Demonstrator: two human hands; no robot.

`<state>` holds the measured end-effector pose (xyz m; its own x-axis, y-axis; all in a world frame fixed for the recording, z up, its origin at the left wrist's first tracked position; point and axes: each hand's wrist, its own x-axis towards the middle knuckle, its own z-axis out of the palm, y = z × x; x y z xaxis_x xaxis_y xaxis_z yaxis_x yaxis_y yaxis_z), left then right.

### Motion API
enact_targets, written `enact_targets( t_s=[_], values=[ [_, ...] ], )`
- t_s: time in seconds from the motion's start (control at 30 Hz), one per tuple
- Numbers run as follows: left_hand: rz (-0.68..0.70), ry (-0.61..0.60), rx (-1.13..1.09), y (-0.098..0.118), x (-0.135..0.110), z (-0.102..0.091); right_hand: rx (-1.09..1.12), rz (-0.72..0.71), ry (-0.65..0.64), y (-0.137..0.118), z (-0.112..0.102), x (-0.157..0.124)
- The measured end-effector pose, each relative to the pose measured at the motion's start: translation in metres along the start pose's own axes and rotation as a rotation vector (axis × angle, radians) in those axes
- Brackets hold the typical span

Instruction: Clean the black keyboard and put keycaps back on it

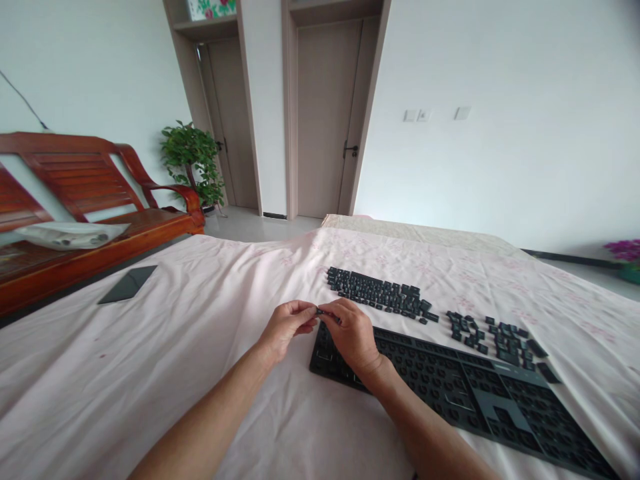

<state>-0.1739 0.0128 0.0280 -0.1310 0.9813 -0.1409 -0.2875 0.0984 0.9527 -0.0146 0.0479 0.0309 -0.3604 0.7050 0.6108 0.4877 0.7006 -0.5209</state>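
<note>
Pinching one small black key point(320, 311) tight with left hand point(286, 327) and right hand point(353, 333), above keyboard point(465, 393), near loose keys point(380, 293).

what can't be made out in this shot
Head view only.
1. Dark piece pinched between left hand and right hand: too small, mostly covered by fingertips.
2. Keyboard: left part behind the right hand, right end cut by the bottom edge.
3. Loose keycaps: legends too small.
</note>
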Motion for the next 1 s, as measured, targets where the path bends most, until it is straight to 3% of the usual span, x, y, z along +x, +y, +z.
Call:
enact_targets(
  t_s=[0.23, 0.5, 0.77, 1.0],
  values=[
    [0.003, 0.000, 0.019, -0.002, 0.001, -0.001, 0.071, -0.007, -0.027, 0.001, -0.002, 0.002],
    [-0.021, 0.014, -0.102, -0.009, 0.001, 0.006, 0.171, 0.181, 0.053, 0.004, 0.003, 0.003],
    [-0.038, -0.027, -0.253, -0.017, 0.003, 0.008, 0.246, 0.135, 0.022, 0.005, 0.003, 0.003],
    [-0.048, -0.058, -0.234, -0.017, 0.002, 0.006, 0.217, 0.073, -0.034, 0.009, 0.001, 0.004]
  ],
)
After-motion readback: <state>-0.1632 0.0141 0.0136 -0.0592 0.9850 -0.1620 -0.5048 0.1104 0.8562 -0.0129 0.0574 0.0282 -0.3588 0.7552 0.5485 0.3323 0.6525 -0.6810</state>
